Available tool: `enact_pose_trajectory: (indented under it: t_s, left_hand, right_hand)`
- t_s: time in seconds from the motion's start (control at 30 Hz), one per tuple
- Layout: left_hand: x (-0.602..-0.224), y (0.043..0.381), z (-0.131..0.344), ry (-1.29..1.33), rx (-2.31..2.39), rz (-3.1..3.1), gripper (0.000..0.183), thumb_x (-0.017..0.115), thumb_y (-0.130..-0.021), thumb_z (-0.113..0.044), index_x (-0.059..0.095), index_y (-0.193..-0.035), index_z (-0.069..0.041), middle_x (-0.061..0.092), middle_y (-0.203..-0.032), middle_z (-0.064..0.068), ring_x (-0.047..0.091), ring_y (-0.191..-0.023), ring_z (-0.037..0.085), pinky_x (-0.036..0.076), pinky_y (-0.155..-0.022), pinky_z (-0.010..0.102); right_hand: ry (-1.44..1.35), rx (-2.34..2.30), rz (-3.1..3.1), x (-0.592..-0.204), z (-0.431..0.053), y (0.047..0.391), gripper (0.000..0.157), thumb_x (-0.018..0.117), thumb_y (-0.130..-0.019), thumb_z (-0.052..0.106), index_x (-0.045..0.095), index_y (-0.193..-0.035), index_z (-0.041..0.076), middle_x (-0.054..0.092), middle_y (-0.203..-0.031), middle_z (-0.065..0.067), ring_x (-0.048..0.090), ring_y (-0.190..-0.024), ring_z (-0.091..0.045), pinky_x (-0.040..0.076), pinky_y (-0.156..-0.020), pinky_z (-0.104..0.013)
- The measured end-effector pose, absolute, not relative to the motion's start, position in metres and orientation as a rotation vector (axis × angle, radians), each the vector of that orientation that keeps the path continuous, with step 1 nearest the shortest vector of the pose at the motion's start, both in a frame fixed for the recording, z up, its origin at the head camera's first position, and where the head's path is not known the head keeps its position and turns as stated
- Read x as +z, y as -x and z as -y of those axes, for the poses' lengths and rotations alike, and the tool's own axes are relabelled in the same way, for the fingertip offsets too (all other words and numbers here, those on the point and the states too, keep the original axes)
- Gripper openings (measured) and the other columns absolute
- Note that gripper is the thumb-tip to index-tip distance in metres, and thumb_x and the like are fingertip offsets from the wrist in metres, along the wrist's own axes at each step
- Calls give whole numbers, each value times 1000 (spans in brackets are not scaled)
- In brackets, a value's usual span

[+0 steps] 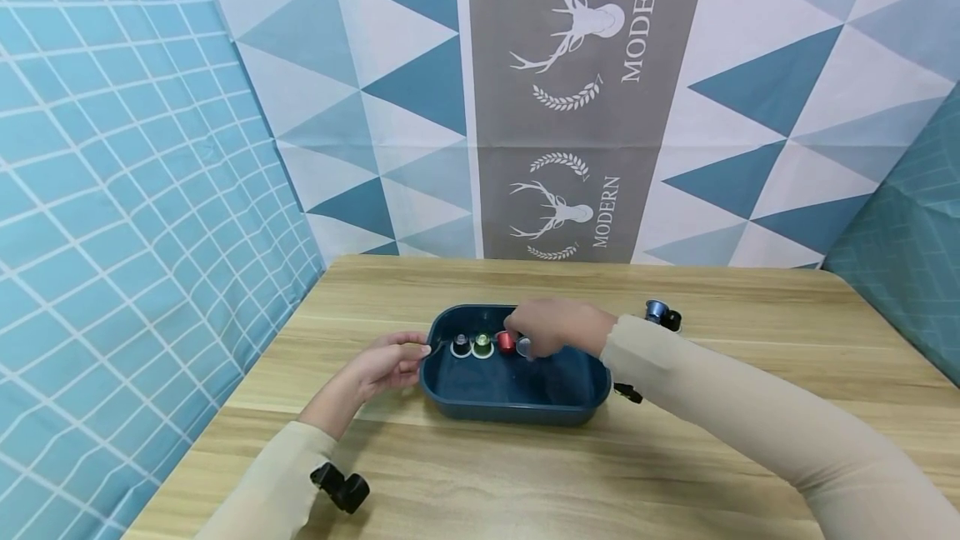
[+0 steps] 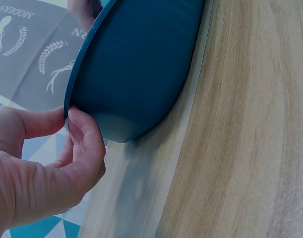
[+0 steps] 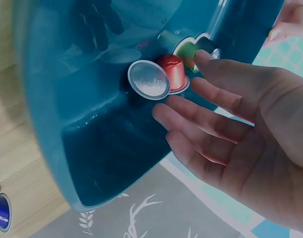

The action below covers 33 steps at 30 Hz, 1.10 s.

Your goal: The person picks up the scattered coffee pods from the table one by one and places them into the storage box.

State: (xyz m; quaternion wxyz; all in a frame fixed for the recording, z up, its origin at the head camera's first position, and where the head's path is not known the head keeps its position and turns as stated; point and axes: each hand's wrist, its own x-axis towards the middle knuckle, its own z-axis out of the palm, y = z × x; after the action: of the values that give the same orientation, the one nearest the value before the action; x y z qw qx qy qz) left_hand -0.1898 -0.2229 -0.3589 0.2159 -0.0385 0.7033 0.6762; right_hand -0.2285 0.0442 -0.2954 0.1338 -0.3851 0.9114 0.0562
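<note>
In the head view a dark blue tray (image 1: 510,412) stands on the table. My left hand (image 1: 392,361) pinches its left rim between thumb and fingertips, as the left wrist view also shows. Inside, along the far side, a black coffee capsule (image 1: 461,346), a green capsule (image 1: 482,345) and a red capsule (image 1: 507,342) stand in a row. Beside the red one, a tipped capsule (image 3: 149,80) shows its silver lid. My right hand (image 3: 245,119) reaches over the tray with relaxed, spread fingers, fingertips close to the silver-lidded and red capsules. It partly covers the green one.
A blue capsule (image 1: 656,310) and a dark item (image 1: 672,321) lie on the wooden table (image 1: 420,473), right of the tray behind the right sleeve. Patterned cloth (image 1: 405,90) hangs behind the table, and a blue checked cloth (image 1: 112,190) borders its left side.
</note>
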Motion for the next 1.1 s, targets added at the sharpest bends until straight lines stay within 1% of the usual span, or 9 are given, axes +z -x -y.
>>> enact_pose_trajectory:
  t_s: [0.07,0.2,0.4,0.5,0.63,0.87,1.1]
  left_hand:
    - [-359,190,223,110,1871,-1951,32,54,-96,-11,44,-124,-2,62,-77,-6,58,-67,3,50,-61,17]
    - [-359,190,223,110,1865,-1954,32,55,-95,-12,44,-125,-2,62,-77,-7,59,-67,2,50,-61,17]
    - [-360,190,223,117,1866,-1949,31,55,-95,-12,45,-123,-3,63,-76,-7,59,-67,2,51,-62,17]
    - [-361,190,222,131,1869,-1949,30,55,-95,-11,46,-123,-3,63,-76,-7,59,-66,3,51,-62,17]
    - [-360,191,223,131,1864,-1953,31,54,-96,-11,45,-124,-3,63,-77,-6,59,-67,3,50,-62,17]
    - [-358,191,224,111,1866,-1949,35,55,-95,-11,43,-127,-1,63,-75,-7,59,-66,2,50,-61,17]
    - [-360,191,223,124,1872,-1948,31,54,-95,-9,45,-124,-1,62,-74,-7,58,-64,2,49,-60,17]
  right_hand:
    - [1098,145,-2631,-294,-47,224,31,72,-85,15,65,-115,9,69,-108,-7,58,-85,-15,54,-84,-31]
    - [1121,140,-2620,-294,-54,218,33,73,-85,17,64,-116,8,69,-109,-8,59,-85,-15,55,-85,-33]
    - [1169,117,-2650,-298,-68,213,32,73,-85,19,64,-114,9,69,-111,-8,63,-94,-16,54,-89,-37]
    - [1178,52,-2666,-300,-77,211,31,72,-86,19,64,-114,9,68,-114,-8,62,-100,-18,53,-92,-37]
    - [1202,-61,-2682,-302,-87,211,29,71,-87,18,64,-114,9,67,-116,-9,62,-103,-19,53,-94,-39]
    - [1316,-189,-2726,-310,-105,210,28,69,-88,20,64,-113,9,67,-113,-7,64,-103,-20,54,-92,-39]
    - [1481,-280,-2819,-323,-120,207,24,70,-87,19,65,-109,10,68,-108,-3,65,-99,-17,55,-87,-36]
